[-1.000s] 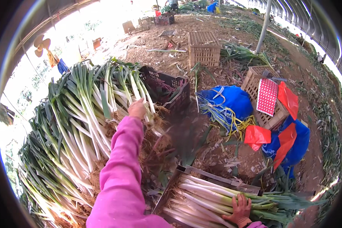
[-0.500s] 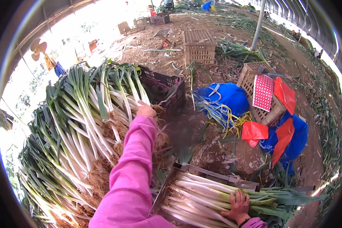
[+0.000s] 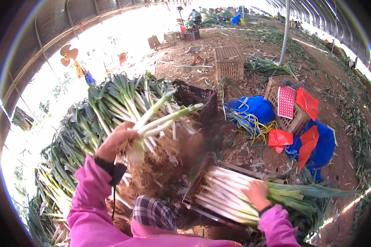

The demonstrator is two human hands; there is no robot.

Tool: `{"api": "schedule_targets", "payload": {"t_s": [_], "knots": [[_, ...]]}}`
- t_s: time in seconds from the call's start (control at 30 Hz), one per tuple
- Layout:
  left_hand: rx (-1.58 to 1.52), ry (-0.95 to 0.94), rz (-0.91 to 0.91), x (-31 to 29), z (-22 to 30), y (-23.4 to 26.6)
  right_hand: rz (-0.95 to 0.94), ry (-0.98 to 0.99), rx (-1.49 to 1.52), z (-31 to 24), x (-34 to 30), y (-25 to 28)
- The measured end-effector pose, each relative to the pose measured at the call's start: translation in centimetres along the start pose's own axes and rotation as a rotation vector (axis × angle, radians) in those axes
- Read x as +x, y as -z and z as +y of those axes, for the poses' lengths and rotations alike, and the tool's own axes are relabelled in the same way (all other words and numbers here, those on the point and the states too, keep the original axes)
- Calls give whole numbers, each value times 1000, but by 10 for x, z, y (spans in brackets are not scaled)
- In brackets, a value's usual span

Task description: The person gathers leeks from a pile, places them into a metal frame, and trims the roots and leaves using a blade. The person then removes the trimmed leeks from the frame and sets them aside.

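Observation:
Raised over the left pile, my left hand (image 3: 118,140) is closed around a few leeks (image 3: 160,117), near their root end. Their pale stalks point up and to the right. Below and beyond it spreads a big pile of leeks (image 3: 80,154), its shaggy brown roots (image 3: 160,164) facing the middle. On the right, my right hand (image 3: 257,195) lies on a row of leeks (image 3: 222,195), its fingers laid over the stalks where white turns green. These leeks lie in a shallow metal-edged tray (image 3: 188,196), with their green tops hanging out to the right.
A dark plastic crate (image 3: 210,103) stands behind the pile. Farther off are a tan crate (image 3: 228,64), a blue bag (image 3: 257,108) with yellow and pale ties, a tipped crate (image 3: 272,92) with red plastic, and a metal post (image 3: 285,37). A person (image 3: 195,17) is far away.
My left hand has drawn back from the pile with a few leeks in it. My right hand stays on the leeks in the tray. The view has shifted.

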State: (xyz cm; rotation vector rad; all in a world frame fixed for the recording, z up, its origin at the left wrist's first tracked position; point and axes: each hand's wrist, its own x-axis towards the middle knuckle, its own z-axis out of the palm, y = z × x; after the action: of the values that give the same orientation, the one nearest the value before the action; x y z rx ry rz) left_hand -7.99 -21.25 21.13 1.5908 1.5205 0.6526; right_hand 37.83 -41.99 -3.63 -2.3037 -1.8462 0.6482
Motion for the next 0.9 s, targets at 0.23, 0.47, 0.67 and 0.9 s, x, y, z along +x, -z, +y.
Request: {"api": "schedule_targets", "payload": {"t_s": [0.23, 0.47, 0.67, 0.9], "knots": [[-76, 79, -203, -215, 8, -51, -558, 112, 2248, -276, 8, -34], [474, -51, -473, -362, -23, -37, -240, 98, 2500, -268, -45, -36], [786, -325, -186, -329, -72, -53, 35, 513, 2474, -222, -92, 37], [687, -846, -131, -163, -56, -184, 518, 476, 2171, -71, -146, 98]]}}
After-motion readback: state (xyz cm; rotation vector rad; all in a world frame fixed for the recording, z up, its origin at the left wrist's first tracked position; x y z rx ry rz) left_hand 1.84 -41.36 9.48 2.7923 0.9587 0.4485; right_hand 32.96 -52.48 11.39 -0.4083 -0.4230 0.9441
